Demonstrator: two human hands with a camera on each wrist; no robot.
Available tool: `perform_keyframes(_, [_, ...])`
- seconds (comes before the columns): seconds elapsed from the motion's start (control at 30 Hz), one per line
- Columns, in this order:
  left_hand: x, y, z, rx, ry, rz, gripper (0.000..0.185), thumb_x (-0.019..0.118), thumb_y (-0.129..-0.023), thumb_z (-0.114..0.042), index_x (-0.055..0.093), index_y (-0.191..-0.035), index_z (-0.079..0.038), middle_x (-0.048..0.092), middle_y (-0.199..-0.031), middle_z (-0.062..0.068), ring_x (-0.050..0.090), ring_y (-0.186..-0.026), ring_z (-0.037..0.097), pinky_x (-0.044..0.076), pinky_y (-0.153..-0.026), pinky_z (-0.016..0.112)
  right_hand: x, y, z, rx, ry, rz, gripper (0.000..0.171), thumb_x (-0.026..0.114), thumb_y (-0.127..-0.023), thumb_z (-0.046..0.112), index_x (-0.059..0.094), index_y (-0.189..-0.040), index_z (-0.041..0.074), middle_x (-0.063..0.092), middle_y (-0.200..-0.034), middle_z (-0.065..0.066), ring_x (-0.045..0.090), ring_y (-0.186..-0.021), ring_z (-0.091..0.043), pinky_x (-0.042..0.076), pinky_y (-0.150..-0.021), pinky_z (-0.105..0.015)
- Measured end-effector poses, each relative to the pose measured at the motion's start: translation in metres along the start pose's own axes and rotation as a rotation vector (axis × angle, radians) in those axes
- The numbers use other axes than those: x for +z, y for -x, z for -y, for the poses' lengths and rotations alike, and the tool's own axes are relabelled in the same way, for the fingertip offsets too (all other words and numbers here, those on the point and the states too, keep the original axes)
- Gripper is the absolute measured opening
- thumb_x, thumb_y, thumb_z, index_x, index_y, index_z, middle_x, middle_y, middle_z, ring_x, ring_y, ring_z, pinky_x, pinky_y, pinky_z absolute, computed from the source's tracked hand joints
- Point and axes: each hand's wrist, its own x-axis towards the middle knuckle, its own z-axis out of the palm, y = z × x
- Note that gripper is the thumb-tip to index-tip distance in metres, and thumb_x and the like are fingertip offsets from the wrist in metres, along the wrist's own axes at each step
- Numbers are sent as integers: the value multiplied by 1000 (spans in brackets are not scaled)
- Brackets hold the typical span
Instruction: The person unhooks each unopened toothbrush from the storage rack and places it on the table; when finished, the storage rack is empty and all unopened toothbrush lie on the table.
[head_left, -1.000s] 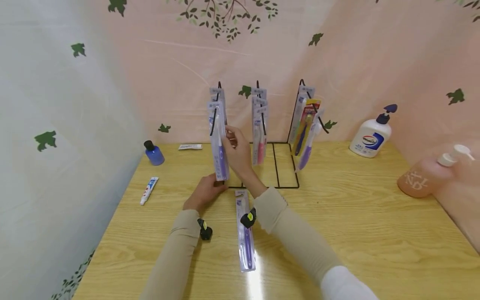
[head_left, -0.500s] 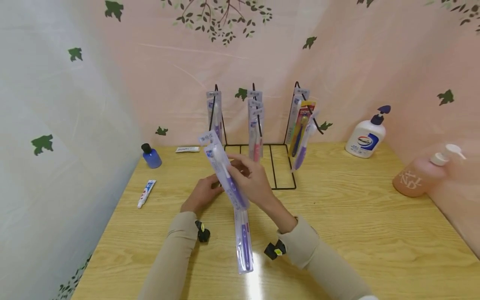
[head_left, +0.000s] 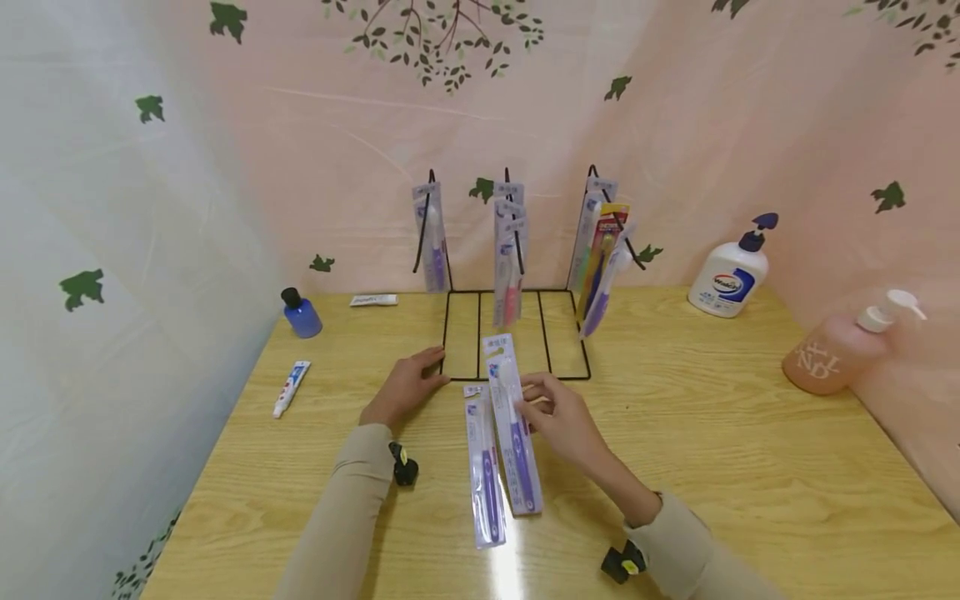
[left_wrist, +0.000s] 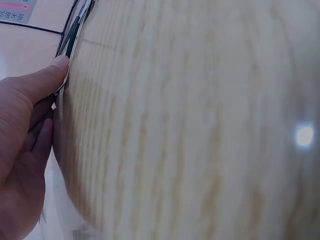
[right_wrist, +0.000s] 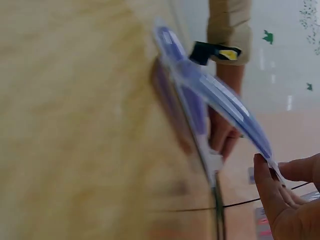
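Observation:
My right hand point(head_left: 558, 417) pinches the edge of a purple packaged toothbrush point(head_left: 513, 433) between thumb and fingers, low over the table. In the right wrist view the pack point(right_wrist: 225, 100) slants up from the wood to the fingertips. Just left of it, a second purple packaged toothbrush point(head_left: 484, 471) lies flat. The left hand point(head_left: 407, 386) grips the front left corner of a black wire rack point(head_left: 517, 379), thumb and fingers around the wire. More packaged toothbrushes hang from its prongs: a purple one point(head_left: 431, 237) at left, pink ones point(head_left: 510, 275) in the middle, mixed colours point(head_left: 600, 258) at right.
A blue bottle point(head_left: 302, 318), a small toothpaste tube point(head_left: 291, 388) and another small tube point(head_left: 373, 300) are at left. A white pump bottle point(head_left: 729, 279) and a pink pump bottle point(head_left: 836, 354) stand at right. Patterned cloth point(head_left: 337, 167) backs the wooden table point(head_left: 675, 450).
The right hand has taken the front toothbrush pack off the left prong and brought it down to the table beside the other pack. The left hand has stayed at the rack's corner.

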Motion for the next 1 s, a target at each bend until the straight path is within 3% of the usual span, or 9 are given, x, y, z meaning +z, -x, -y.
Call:
perform_keyframes(0.1, [-1, 0, -2, -2, 5, 7, 56, 63, -93, -24, 44, -142, -3, 40, -150, 13, 35, -139, 33, 26, -118, 45, 0, 8, -19, 152, -49, 11, 30, 62, -91, 2, 54, -119, 0, 62, -99, -16, 67, -75, -18, 61, -65, -34])
perform_keyframes(0.2, [-3, 0, -3, -9, 4, 15, 56, 62, -94, -25, 44, -142, -3, 39, -150, 13, 34, -140, 33, 26, -118, 45, 0, 15, -32, 241, -55, 23, 28, 63, -89, 1, 54, -115, -2, 62, -96, -14, 64, -71, -16, 61, -63, -34])
perform_keyframes(0.4, [-2, 0, -2, -24, -11, 26, 56, 61, -94, -26, 43, -143, -4, 38, -151, 12, 33, -141, 32, 25, -119, 45, 3, 19, -40, 244, 48, 117, 26, 64, -90, 4, 52, -111, -6, 66, -82, -11, 62, -58, -16, 59, -53, -33])
perform_keyframes(0.53, [-1, -1, -1, -33, 0, 34, 56, 61, -95, -27, 43, -143, -5, 38, -151, 11, 32, -141, 32, 25, -119, 45, -1, 21, -35, 237, 209, 175, 28, 65, -89, 9, 55, -110, -6, 65, -71, -7, 61, -54, -16, 56, -49, -29])
perform_keyframes(0.63, [-1, -1, -1, -41, -2, 37, 56, 61, -95, -27, 42, -144, -6, 37, -152, 10, 32, -141, 31, 25, -119, 44, -5, 21, -27, 186, 373, 205, 28, 66, -90, 17, 59, -109, -2, 63, -69, -3, 59, -58, -13, 52, -50, -25])
perform_keyframes(0.77, [-3, 1, -2, -39, -4, 33, 57, 61, -95, -26, 42, -144, -6, 37, -152, 11, 32, -141, 31, 25, -119, 45, -3, 6, -8, 49, 455, 207, 28, 64, -92, 24, 61, -113, 6, 66, -84, 1, 61, -71, -11, 51, -56, -23])
perform_keyframes(1.0, [-4, 2, -5, -42, 19, 23, 56, 62, -94, -25, 43, -143, -6, 39, -151, 12, 34, -140, 32, 27, -118, 46, 22, -49, 37, -192, 327, 157, 42, 57, -97, 22, 49, -134, 6, 61, -117, -8, 61, -104, -20, 56, -84, -29])
